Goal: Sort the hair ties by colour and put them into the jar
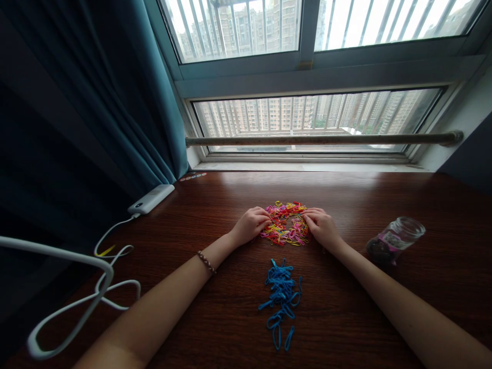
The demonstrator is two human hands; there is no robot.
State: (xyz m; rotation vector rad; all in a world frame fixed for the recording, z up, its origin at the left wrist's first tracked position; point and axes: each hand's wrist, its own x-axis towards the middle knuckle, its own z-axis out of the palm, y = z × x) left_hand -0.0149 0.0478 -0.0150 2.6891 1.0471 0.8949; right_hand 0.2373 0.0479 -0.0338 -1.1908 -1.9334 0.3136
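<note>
Small multicoloured rubber bands (285,237), mostly red, yellow and pink, lie in a loose ring-shaped pile on the dark wooden table. At the pile's left edge is my left hand (250,225), its fingers curled and pinched at the bands. My right hand (322,228) reaches the right edge, with thumb and fingertips drawn together on the bands there. Exactly which bands are between the fingertips is too small to make out. Nearer to me, between my forearms, lies a separate elongated heap of blue rubber bands (282,287), with a few loose at its near end.
A glass jar (395,240) with dark contents lies tilted right of my right forearm. A white power strip (151,199) and its looping white cable (73,254) lie at the left, by a blue curtain (154,102). A window with a metal rail (323,140) stands behind the table.
</note>
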